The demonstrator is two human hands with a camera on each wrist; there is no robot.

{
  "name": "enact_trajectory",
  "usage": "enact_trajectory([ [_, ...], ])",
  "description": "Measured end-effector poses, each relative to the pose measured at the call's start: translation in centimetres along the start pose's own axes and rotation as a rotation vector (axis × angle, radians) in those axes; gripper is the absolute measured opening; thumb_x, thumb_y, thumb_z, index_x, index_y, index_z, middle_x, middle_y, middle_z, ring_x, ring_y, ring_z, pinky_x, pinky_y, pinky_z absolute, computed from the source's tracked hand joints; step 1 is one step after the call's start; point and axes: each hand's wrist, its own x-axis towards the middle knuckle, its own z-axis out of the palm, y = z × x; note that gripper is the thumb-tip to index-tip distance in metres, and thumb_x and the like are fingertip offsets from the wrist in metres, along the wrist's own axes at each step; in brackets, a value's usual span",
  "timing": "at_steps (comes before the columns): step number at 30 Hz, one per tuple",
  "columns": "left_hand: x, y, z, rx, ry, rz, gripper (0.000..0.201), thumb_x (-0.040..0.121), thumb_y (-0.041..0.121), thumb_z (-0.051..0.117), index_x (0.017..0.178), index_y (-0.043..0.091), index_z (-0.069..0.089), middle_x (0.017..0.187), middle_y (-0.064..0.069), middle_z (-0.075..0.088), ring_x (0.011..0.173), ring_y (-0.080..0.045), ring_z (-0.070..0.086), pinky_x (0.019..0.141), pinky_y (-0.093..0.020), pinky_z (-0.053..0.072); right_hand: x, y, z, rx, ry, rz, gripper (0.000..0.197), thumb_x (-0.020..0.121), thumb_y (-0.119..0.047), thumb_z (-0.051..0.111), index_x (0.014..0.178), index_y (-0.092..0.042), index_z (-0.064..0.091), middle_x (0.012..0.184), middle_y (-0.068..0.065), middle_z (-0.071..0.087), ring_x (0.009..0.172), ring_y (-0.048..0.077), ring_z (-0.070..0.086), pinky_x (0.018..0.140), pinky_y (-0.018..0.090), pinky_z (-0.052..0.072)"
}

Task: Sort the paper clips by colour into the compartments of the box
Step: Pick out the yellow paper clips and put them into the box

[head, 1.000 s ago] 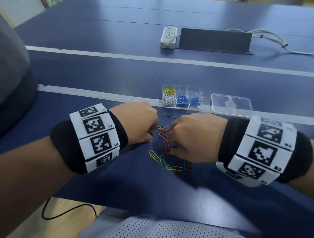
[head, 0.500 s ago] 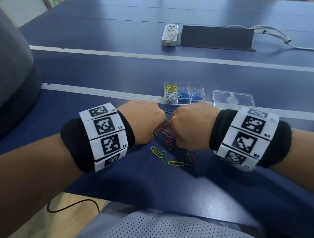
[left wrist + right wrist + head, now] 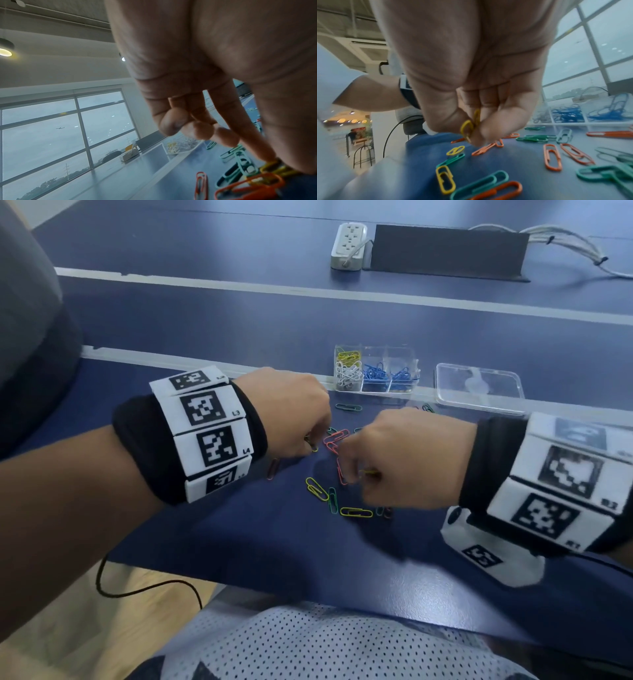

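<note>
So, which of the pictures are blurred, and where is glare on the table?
Head view: right hand motion-blurred, pale glare on the table near its front edge. Right wrist view: fingertips and the yellow clip soft. Left wrist view: nearest orange clips out of focus.

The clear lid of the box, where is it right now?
In the head view the clear lid lies flat on the table, just right of the compartment box, beyond the right hand.

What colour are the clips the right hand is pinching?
Yellow. The right hand pinches yellow paper clips, clearest in the right wrist view.
</note>
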Motion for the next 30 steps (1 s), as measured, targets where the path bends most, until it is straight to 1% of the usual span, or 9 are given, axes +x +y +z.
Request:
enact_trajectory([
  [2,0.1,-0.3,0.0,-0.002,-0.009,0.016,0.013,0.08,0.032,0.057,0.086,0.03,0.067,0.101,0.008,0.06,0.093,-0.018,0.057,0.06,-0.028,0.038,0.0,-0.3,0.2,-0.082,-0.007,-0.025,0.028,0.081,-0.025,0.049,0.104,-0.023,0.064,0.084,0.002,0.062,0.085,0.029,0.058,0.068,0.03,0.043],
  [5,0.2,-0.3,0.2,0.0,-0.016,0.029,0.007,0.077,0.031,0.056,0.073,0.028,0.06,0.094,0.006,0.062,0.082,-0.017,0.052,0.055,-0.023,0.034,-0.1,-0.4,0.7,-0.14,-0.005,-0.095,0.028,0.087,-0.022,0.043,0.105,-0.018,0.064,0.104,0.006,0.063,0.096,0.03,0.06,0.071,0.031,0.043],
  [8,0.3,-0.2,0.7,-0.043,-0.023,0.025,0.008,0.072,0.029,0.056,0.068,0.023,0.054,0.09,0.002,0.062,0.083,-0.021,0.055,0.058,-0.025,0.036,-0.3,-0.8,1.1,-0.125,-0.019,-0.122,0.028,0.089,-0.023,0.041,0.102,-0.016,0.065,0.106,0.005,0.062,0.099,0.028,0.058,0.071,0.03,0.041],
  [11,0.3,-0.1,0.8,-0.102,-0.012,0.022,0.013,0.074,0.023,0.053,0.064,0.022,0.045,0.089,-0.001,0.059,0.075,-0.02,0.046,0.06,-0.027,0.035,-0.4,-1.0,1.3,-0.09,-0.008,-0.087,0.027,0.088,-0.026,0.043,0.1,-0.015,0.065,0.103,0.005,0.062,0.096,0.028,0.058,0.072,0.03,0.044],
  [15,-0.4,-0.4,0.3,-0.279,0.073,-0.004,0.024,0.068,0.018,0.055,0.055,0.023,0.036,0.065,0.003,0.052,0.065,-0.021,0.05,0.061,-0.033,0.046,-0.4,-1.1,1.4,-0.041,-0.016,-0.035,0.024,0.084,-0.03,0.048,0.094,-0.014,0.064,0.099,0.007,0.062,0.091,0.033,0.06,0.076,0.039,0.054],
  [19,-1.4,-0.5,-0.1,-0.431,0.137,0.012,0.015,0.068,0.015,0.057,0.065,0.024,0.045,0.055,0.01,0.049,0.053,-0.004,0.044,0.056,-0.026,0.041,-0.3,-1.4,1.9,-0.082,-0.061,-0.055,0.019,0.088,-0.024,0.051,0.102,-0.017,0.061,0.106,0.007,0.061,0.098,0.033,0.061,0.08,0.04,0.054],
  [22,-2.0,-0.3,0.1,-0.518,0.09,0.075,0.019,0.073,0.014,0.048,0.082,0.027,0.06,0.054,0.009,0.056,0.055,-0.003,0.05,0.058,-0.022,0.042,-0.2,-1.5,1.8,-0.065,-0.075,-0.071,0.018,0.087,-0.017,0.05,0.102,-0.019,0.06,0.107,0.006,0.061,0.097,0.033,0.062,0.081,0.041,0.055],
  [26,-2.3,-0.1,0.6,-0.527,-0.013,0.122,0.036,0.067,0.024,0.034,0.078,0.028,0.068,0.072,0.0,0.068,0.066,-0.013,0.058,0.071,-0.027,0.049,-0.3,-1.9,2.1,-0.066,-0.052,-0.09,0.02,0.084,-0.013,0.05,0.103,-0.019,0.056,0.104,0.006,0.059,0.092,0.034,0.062,0.072,0.036,0.052],
  [30,-2.5,0.2,0.8,-0.502,-0.051,0.148,0.025,0.074,0.032,0.045,0.083,0.028,0.067,0.075,0.005,0.066,0.071,-0.013,0.059,0.075,-0.026,0.049,-0.3,-1.9,1.8,-0.021,-0.064,-0.059,0.022,0.084,-0.018,0.051,0.105,-0.021,0.056,0.108,0.005,0.06,0.095,0.033,0.062,0.07,0.035,0.048],
])
